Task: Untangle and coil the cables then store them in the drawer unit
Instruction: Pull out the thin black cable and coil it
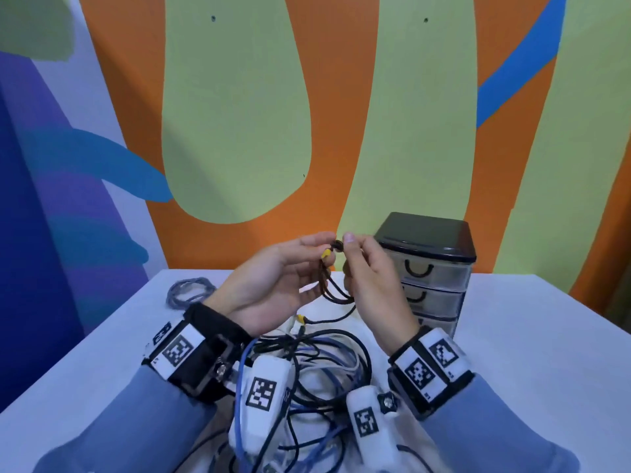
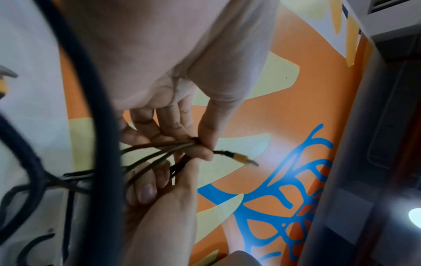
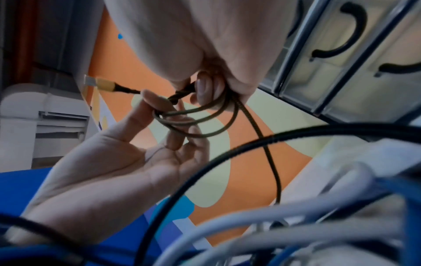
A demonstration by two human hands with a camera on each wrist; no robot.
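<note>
Both hands are raised over the table with a dark braided cable (image 1: 336, 290) between them, gathered into a few small loops (image 3: 205, 117). My left hand (image 1: 321, 247) pinches the loops near the top (image 2: 193, 142), and a yellow connector (image 2: 241, 158) sticks out past its thumb. My right hand (image 1: 348, 247) grips the same loops from the other side (image 3: 205, 84). One strand trails down to the tangled pile of black, blue and white cables (image 1: 317, 363) on the table. The drawer unit (image 1: 430, 268), black-topped with translucent drawers all pushed in, stands just right of my right hand.
A coiled grey-blue cable (image 1: 187, 291) lies at the table's back left. The white table (image 1: 529, 336) ends at a painted wall behind. A second yellow connector (image 1: 299, 318) lies on the pile below my hands. Black and pale cables (image 3: 250, 153) cross close to the right wrist camera.
</note>
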